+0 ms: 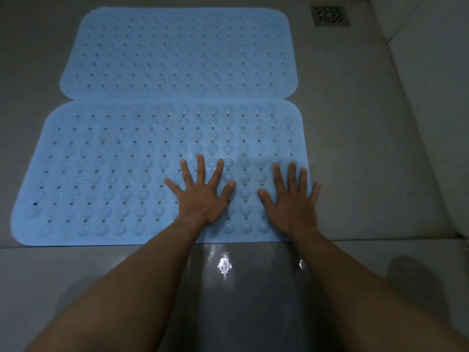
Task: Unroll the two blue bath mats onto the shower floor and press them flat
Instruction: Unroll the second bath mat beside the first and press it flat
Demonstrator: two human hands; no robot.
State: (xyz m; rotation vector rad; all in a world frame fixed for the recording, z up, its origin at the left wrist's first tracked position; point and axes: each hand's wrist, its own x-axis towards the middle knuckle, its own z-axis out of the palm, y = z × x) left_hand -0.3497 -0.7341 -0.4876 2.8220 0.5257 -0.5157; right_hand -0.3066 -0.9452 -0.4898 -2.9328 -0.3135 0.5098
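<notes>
Both mats lay unrolled on the floor (355,148): far mat (177,54) at 12 o'clock, near mat (114,168) touching it. Left hand (203,196) and right hand (291,199), fingers spread, lay palm-down on the near mat. It looked soft, floppy and light; flat palm pressure suited it.

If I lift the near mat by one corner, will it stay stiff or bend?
The near mat is thin and lies flat, so it probably droops. Its bumps look like suction cups, so it may cling and peel slowly.
</notes>
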